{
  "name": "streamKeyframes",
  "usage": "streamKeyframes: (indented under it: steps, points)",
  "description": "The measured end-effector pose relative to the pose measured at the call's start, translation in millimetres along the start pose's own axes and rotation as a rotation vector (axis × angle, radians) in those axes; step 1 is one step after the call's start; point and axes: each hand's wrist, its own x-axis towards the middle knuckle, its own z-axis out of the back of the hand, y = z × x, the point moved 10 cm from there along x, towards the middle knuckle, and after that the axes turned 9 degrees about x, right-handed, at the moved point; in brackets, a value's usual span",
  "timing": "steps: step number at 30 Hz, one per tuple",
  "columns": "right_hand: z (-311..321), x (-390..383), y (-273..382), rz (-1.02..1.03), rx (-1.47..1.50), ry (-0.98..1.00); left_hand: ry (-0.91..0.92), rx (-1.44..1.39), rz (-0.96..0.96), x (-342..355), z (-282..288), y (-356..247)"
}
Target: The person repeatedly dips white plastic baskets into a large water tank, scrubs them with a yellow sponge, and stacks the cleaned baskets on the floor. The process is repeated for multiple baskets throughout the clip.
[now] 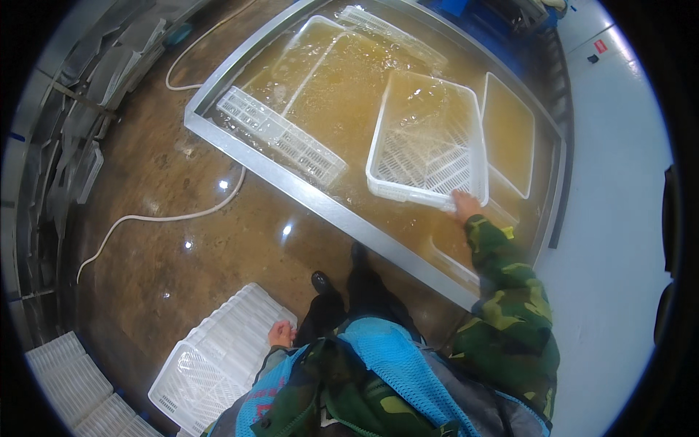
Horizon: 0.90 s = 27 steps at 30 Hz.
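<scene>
The right hand (pixel 464 206) is pinching the near right corner of a white plastic crate (pixel 431 162), which is stretching out ahead of it, showing a slotted lattice bottom (brownish water is covering the far part). The left hand (pixel 282 333) is half-curling by stacked white crates (pixel 237 320); I cannot tell whether it is touching them. The metal tank (pixel 338 216) is holding murky water (pixel 342 95) and more crates (pixel 282 135).

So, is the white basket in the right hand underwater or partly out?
Partly out: the right hand holds the near rim of the slotted basket above brown water, which hides its far floor.
</scene>
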Motion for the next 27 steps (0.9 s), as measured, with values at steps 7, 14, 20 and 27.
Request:
streamKeyframes:
  steps: [7,14,20,27]
  points:
    - [-109.3,40.1,43.1,0.072,0.040,-0.083,-0.101,0.128,0.022,-32.2,10.0,6.5]
    - [-122.7,136.4,11.7,0.073,0.035,0.093,-0.047,0.157,0.030,-67.7,-42.0,25.4]
    - [-71.7,171.3,-31.3,-0.087,0.098,-0.268,-0.049,0.258,0.000,-66.5,-73.8,16.1]
    - [17.1,97.3,8.4,0.088,0.326,-0.261,-0.050,0.232,0.003,-60.2,-84.8,8.1]
